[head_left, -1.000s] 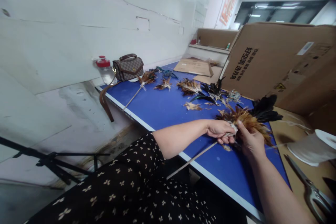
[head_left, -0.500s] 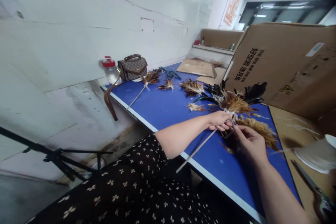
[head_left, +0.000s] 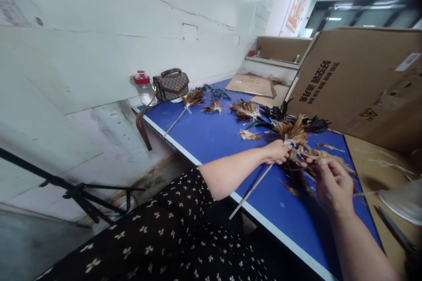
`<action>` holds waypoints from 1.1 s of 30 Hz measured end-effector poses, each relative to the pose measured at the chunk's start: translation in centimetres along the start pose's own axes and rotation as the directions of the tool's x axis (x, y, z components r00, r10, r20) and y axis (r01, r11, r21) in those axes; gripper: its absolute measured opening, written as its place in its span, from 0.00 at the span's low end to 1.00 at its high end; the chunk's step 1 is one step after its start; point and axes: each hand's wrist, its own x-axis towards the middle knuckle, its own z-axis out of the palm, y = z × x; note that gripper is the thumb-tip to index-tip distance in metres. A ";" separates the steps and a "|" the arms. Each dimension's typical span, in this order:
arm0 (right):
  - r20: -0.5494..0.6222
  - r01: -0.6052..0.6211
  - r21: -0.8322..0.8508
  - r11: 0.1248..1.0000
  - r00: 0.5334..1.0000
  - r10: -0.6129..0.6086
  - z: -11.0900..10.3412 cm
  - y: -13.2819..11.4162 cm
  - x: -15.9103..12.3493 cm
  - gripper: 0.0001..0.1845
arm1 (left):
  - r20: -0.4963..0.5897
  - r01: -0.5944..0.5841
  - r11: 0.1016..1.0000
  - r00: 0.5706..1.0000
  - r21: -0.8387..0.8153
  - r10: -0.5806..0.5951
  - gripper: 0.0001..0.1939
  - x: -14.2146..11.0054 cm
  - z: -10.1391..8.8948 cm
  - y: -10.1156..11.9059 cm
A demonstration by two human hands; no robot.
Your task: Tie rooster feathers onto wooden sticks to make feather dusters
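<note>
Grips a feathered stick (head_left: 252,190) in the left hand (head_left: 278,152), right of the frame's centre; pinches a pale string (head_left: 307,155) in the right hand (head_left: 333,182), toward the lower right. Shows a handbag (head_left: 171,86) left of centre, a cardboard box (head_left: 358,72) upper right, scissors (head_left: 395,230) lower right.

Two hands (head_left: 277,152) (head_left: 335,186), two sticks (head_left: 252,190) (head_left: 175,122), one handbag (head_left: 171,87), one bottle (head_left: 145,91)

The right hand (head_left: 334,189), a second ago pressed against the brown feathers (head_left: 292,131) close beside the left hand (head_left: 278,151), had drawn off rightward, a pale strand (head_left: 308,155) stretching between the two. The brown feathers had swung to the far side, exposing tan feathers (head_left: 339,159) at right. The spool (head_left: 404,200) and scissors (head_left: 395,230) had slipped further out of view.
</note>
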 end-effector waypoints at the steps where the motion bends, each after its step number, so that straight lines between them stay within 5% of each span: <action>1: 0.007 -0.026 0.038 0.999 1.000 0.026 0.1 -0.4 -0.1 0.21 | 0.007 -0.002 1.000 1.000 -0.008 0.002 0.19 0.0 0.0 0.0; 7: -0.003 -0.051 0.128 0.990 0.999 0.052 0.4 -2.5 -0.6 0.22 | 0.176 0.000 0.995 0.984 -0.104 0.019 0.12 -0.2 -0.9 1.1; 13: 0.035 -0.132 0.080 0.988 0.991 0.129 -0.2 -2.0 -0.8 0.26 | 0.293 0.002 0.961 0.952 -0.276 0.082 0.08 -0.4 -2.5 2.9; 18: 0.154 -0.246 -0.106 0.964 0.953 0.260 -0.9 -0.4 -1.0 0.28 | 0.049 -0.055 0.919 0.996 -0.389 0.081 0.11 0.1 -3.1 3.4; 24: 0.143 -0.247 -0.127 0.961 0.954 0.264 -2.3 0.4 -0.6 0.28 | -0.173 -0.193 0.894 0.976 -0.404 0.133 0.10 1.0 -4.8 4.2; 28: 0.100 -0.219 -0.134 0.966 0.967 0.233 -2.8 -0.1 -0.4 0.26 | -0.265 -0.238 0.875 0.955 -0.421 0.132 0.09 1.5 -5.9 4.6; 33: 0.213 -0.040 -0.329 0.943 0.970 0.115 -2.2 -1.3 -0.6 0.28 | -0.334 -0.320 0.811 0.928 -0.491 0.164 0.08 1.8 -6.2 4.6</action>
